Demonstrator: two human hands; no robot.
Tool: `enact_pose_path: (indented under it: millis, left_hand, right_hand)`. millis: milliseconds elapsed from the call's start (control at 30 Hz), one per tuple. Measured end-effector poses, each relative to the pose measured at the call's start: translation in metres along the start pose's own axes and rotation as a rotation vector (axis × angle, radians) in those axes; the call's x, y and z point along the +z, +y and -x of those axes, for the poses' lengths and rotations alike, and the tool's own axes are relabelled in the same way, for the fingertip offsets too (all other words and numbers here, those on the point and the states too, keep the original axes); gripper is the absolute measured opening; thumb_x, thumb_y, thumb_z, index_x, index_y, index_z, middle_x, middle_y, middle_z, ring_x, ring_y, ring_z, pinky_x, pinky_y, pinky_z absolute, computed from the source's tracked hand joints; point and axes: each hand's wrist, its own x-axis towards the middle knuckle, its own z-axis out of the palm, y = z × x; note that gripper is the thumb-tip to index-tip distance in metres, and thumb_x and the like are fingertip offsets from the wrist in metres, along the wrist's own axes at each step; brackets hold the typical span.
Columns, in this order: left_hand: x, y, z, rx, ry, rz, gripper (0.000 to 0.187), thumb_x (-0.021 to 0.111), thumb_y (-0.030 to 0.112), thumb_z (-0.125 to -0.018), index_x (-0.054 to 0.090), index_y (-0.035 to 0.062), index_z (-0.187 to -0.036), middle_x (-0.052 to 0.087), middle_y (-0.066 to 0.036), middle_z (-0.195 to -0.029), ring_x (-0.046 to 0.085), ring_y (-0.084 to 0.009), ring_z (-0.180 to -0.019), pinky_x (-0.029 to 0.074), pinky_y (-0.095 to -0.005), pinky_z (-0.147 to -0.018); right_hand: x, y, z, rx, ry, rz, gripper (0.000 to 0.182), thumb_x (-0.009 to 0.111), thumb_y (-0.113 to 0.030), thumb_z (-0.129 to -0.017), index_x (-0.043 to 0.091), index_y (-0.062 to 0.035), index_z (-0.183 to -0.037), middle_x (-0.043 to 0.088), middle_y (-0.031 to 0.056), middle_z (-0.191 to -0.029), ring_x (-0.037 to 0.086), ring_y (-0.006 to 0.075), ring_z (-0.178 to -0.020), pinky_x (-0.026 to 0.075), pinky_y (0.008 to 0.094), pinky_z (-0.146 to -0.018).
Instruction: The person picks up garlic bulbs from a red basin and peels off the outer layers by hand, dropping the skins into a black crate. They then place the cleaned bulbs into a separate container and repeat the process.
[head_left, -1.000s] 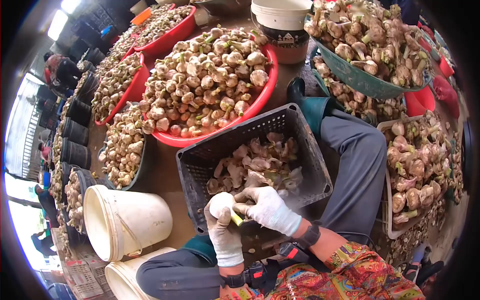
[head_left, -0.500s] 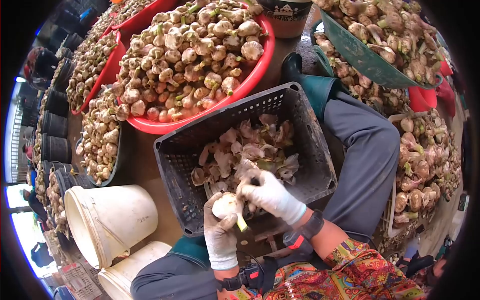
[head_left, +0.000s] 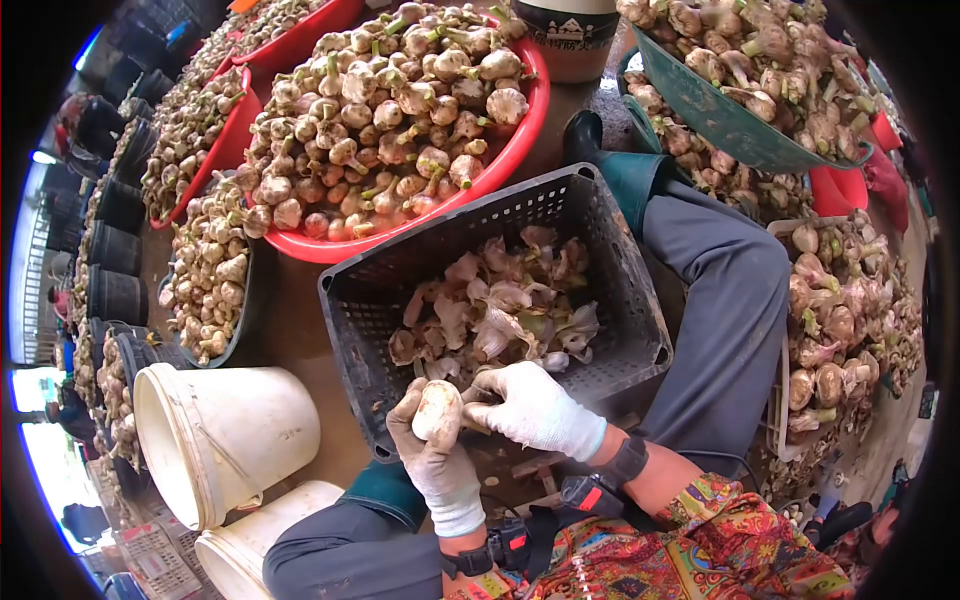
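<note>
In the head view my left hand (head_left: 440, 475), in a soiled white glove, is closed around a pale garlic bulb (head_left: 437, 412), whose smooth rounded side faces up. Close to the bulb's right side is my right hand (head_left: 545, 410), also gloved, with thumb and fingers pinched together. Whatever its fingertips grip is hidden. Both hands are over the near edge of a black plastic crate (head_left: 628, 285). Loose papery garlic skins (head_left: 495, 305) lie inside the crate.
A red tub (head_left: 535, 105) heaped with garlic stands beyond the crate. To the left are a tipped white bucket (head_left: 255, 425) and a dark tub of garlic (head_left: 243, 320). A green basin (head_left: 690, 95) and a white crate (head_left: 778, 420) hold more garlic at right.
The garlic bulb has turned in my left hand, and its green stem no longer shows. My right hand has moved slightly down, and a strip of skin now lies among those in the crate.
</note>
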Motion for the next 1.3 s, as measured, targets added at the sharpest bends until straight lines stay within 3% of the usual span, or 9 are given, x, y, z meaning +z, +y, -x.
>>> enact_pose_path:
  millis: [233,400,433,700,1033,1167,1233,1267,1300]
  left_hand:
    - [-0.006,-0.007,0.002,-0.157,-0.047,0.15,0.041,0.066,-0.002,-0.084,0.052,0.0067,-0.121,0.054,-0.014,-0.129,0.054,-0.0256,-0.116,0.042,-0.0398,-0.103]
    - [-0.001,-0.008,-0.003,-0.134,0.077,0.204,0.038,0.071,0.006,-0.082,0.05,0.0024,-0.114,0.056,-0.015,-0.121,0.057,-0.0227,-0.108,0.046,-0.0372,-0.097]
    - [0.001,-0.009,-0.003,-0.131,0.079,0.206,0.038,0.071,0.006,-0.082,0.05,0.0024,-0.114,0.056,-0.015,-0.121,0.057,-0.0227,-0.108,0.046,-0.0372,-0.097]
    - [-0.006,-0.025,-0.001,-0.019,0.191,0.125,0.036,0.071,0.005,-0.084,0.052,0.0048,-0.114,0.06,-0.012,-0.111,0.06,-0.0231,-0.101,0.05,-0.0391,-0.092]
    - [0.007,-0.021,-0.002,-0.14,0.258,0.155,0.041,0.074,0.003,-0.078,0.049,0.0012,-0.111,0.056,-0.012,-0.114,0.057,-0.0228,-0.103,0.048,-0.038,-0.094]
    - [0.007,-0.018,-0.001,-0.093,0.201,0.127,0.037,0.073,0.003,-0.079,0.051,0.0013,-0.11,0.057,-0.013,-0.114,0.058,-0.0234,-0.103,0.048,-0.038,-0.095]
    - [0.002,-0.015,-0.002,-0.108,0.209,0.157,0.036,0.071,0.004,-0.081,0.052,0.0011,-0.11,0.058,-0.013,-0.114,0.059,-0.0241,-0.103,0.048,-0.0387,-0.094]
    - [-0.001,-0.012,-0.002,-0.128,0.217,0.188,0.034,0.07,0.004,-0.082,0.053,0.001,-0.11,0.059,-0.014,-0.114,0.06,-0.0249,-0.103,0.048,-0.0393,-0.094]
    - [-0.002,-0.011,-0.002,-0.119,0.206,0.193,0.034,0.07,0.004,-0.082,0.053,0.001,-0.11,0.059,-0.014,-0.114,0.06,-0.0249,-0.103,0.048,-0.0393,-0.094]
  right_hand:
    - [0.011,0.014,-0.011,0.054,0.22,0.207,0.02,0.061,-0.021,-0.083,0.059,-0.0015,-0.084,0.065,0.0204,-0.077,0.066,0.0365,-0.075,0.051,0.0449,-0.066]
    - [0.004,-0.018,0.028,-0.202,0.313,0.529,0.039,0.058,-0.028,-0.092,0.056,0.0023,-0.116,0.065,0.0163,-0.07,0.066,0.0279,-0.059,0.051,0.037,-0.052]
    - [0.012,-0.022,0.035,-0.153,0.21,0.684,0.044,0.053,-0.028,-0.092,0.055,0.002,-0.124,0.061,0.0073,-0.065,0.062,0.0259,-0.052,0.051,0.0395,-0.049]
    - [0.048,0.016,0.021,-0.19,0.1,0.624,0.059,0.053,-0.016,-0.086,0.038,0.0005,-0.14,0.064,0.0099,-0.072,0.065,0.0278,-0.062,0.051,0.0402,-0.05]
    - [0.037,0.012,0.017,-0.157,0.001,0.609,0.036,0.053,-0.013,-0.084,0.051,0.0065,-0.114,0.065,0.0118,-0.069,0.066,0.0262,-0.06,0.049,0.0382,-0.047]
    - [0.033,0.023,0.013,-0.094,-0.051,0.473,0.038,0.052,-0.021,-0.093,0.052,0.0014,-0.124,0.064,0.0122,-0.075,0.064,0.0282,-0.062,0.05,0.036,-0.053]
    - [0.021,0.028,0.007,-0.056,0.039,0.013,0.029,0.047,-0.023,-0.096,0.058,0.0018,-0.105,0.065,0.0195,-0.081,0.066,0.0359,-0.077,0.051,0.0429,-0.066]
    - [-0.002,0.014,0.0,0.178,-0.158,-0.228,0.032,0.047,-0.029,-0.098,0.06,0.0001,-0.098,0.065,0.0206,-0.086,0.063,0.0416,-0.084,0.049,0.0455,-0.073]
    - [-0.01,0.016,-0.001,0.135,-0.164,-0.159,0.035,0.049,-0.033,-0.097,0.06,0.0003,-0.091,0.065,0.0209,-0.089,0.064,0.039,-0.081,0.05,0.0451,-0.07]
